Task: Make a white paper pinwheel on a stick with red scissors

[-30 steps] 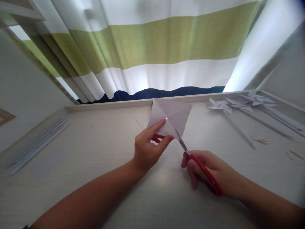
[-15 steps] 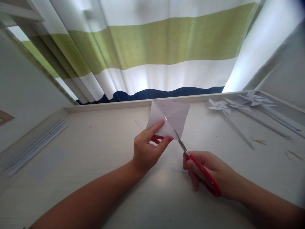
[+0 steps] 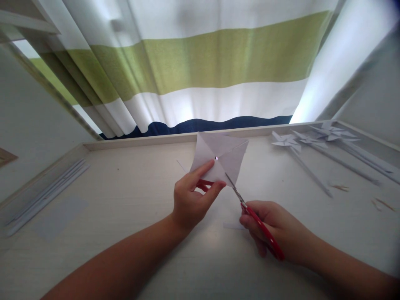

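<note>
My left hand (image 3: 191, 200) pinches the lower left corner of a white paper square (image 3: 222, 157) and holds it up above the pale table (image 3: 125, 196). The square has diagonal creases and a small red dot at its middle. My right hand (image 3: 275, 231) grips red-handled scissors (image 3: 256, 221). Their metal blades point up and to the left, into the square's lower edge along a crease.
Several finished white paper pinwheels (image 3: 300, 141) on long sticks lie at the back right. A bundle of white sticks (image 3: 46, 193) and a flat paper sheet (image 3: 56, 212) lie at the left. A striped curtain (image 3: 200, 71) hangs behind the table's raised rim. Small scraps lie at the right.
The scissors' blades have pushed further up into the paper towards its middle. Both hands and the paper have shifted slightly left and up.
</note>
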`<state>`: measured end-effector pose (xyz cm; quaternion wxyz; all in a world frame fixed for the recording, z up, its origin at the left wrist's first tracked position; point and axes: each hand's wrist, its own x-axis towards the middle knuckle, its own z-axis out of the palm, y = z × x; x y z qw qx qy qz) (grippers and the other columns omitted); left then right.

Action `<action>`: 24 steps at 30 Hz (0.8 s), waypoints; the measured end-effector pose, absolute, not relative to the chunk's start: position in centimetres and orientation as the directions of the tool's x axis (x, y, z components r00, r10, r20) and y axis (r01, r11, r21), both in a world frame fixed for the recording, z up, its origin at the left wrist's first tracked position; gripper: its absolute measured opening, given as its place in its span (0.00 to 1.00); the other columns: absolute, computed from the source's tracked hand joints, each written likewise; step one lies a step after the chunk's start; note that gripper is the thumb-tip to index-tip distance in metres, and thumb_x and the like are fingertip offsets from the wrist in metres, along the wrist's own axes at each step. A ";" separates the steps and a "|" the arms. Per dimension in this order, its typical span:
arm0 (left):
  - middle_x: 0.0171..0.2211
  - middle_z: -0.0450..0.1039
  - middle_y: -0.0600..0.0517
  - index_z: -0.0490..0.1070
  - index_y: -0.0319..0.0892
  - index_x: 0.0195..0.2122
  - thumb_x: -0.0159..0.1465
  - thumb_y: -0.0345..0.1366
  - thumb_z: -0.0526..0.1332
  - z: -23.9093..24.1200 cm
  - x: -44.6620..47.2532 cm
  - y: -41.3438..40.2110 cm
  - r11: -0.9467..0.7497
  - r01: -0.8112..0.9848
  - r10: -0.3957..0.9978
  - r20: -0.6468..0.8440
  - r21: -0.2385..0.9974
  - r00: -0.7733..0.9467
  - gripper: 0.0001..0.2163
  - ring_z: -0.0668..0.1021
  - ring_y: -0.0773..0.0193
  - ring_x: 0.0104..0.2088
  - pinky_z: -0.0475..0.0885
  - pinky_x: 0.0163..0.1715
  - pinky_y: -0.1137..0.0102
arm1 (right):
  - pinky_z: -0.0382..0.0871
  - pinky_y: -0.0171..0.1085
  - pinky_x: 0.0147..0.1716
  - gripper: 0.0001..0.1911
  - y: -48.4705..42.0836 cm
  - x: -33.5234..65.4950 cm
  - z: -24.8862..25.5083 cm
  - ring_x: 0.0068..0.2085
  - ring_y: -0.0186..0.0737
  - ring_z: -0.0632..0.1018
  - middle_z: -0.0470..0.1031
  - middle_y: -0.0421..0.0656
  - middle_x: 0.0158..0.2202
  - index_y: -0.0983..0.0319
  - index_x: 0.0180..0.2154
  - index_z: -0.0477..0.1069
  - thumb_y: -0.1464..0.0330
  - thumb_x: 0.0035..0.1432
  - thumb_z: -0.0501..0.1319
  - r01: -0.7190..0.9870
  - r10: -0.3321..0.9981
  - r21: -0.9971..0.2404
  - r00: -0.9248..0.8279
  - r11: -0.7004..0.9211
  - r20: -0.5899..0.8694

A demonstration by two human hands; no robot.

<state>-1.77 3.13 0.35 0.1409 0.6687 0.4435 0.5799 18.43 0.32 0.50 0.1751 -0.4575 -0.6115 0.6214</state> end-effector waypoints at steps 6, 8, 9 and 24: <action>0.35 0.79 0.45 0.73 0.34 0.49 0.54 0.36 0.70 0.2 -1.9 3.1 -0.566 0.431 0.757 0.650 0.703 -0.067 0.22 0.78 0.68 0.25 0.77 0.24 0.75 | 0.61 0.29 0.18 0.14 0.4 18.4 0.7 0.19 0.33 0.72 0.66 0.35 0.17 0.61 0.27 0.63 0.60 0.58 0.60 0.381 0.794 -0.910 -0.496 -0.165 -0.352; 0.35 0.79 0.45 0.73 0.34 0.50 0.54 0.35 0.70 0.3 -1.8 3.1 -0.573 0.428 0.753 0.655 0.699 -0.062 0.22 0.78 0.67 0.25 0.77 0.24 0.75 | 0.61 0.29 0.18 0.14 0.4 18.5 0.7 0.19 0.33 0.71 0.66 0.35 0.17 0.61 0.26 0.64 0.60 0.58 0.61 0.400 0.799 -0.905 -0.492 -0.146 -0.347; 0.35 0.79 0.45 0.73 0.34 0.50 0.54 0.35 0.70 0.4 -1.8 3.1 -0.575 0.430 0.751 0.658 0.696 -0.062 0.22 0.78 0.68 0.25 0.77 0.24 0.75 | 0.61 0.29 0.18 0.14 0.4 18.5 0.6 0.19 0.33 0.71 0.67 0.35 0.18 0.61 0.27 0.64 0.60 0.58 0.61 0.406 0.800 -0.904 -0.492 -0.136 -0.342; 0.37 0.79 0.47 0.74 0.36 0.47 0.54 0.33 0.70 0.6 -1.8 2.9 -0.618 0.426 0.721 0.692 0.660 -0.026 0.19 0.77 0.70 0.24 0.76 0.24 0.76 | 0.59 0.30 0.21 0.13 0.0 18.5 1.1 0.22 0.32 0.69 0.68 0.36 0.20 0.62 0.27 0.64 0.61 0.58 0.61 0.419 0.813 -0.904 -0.494 -0.088 -0.309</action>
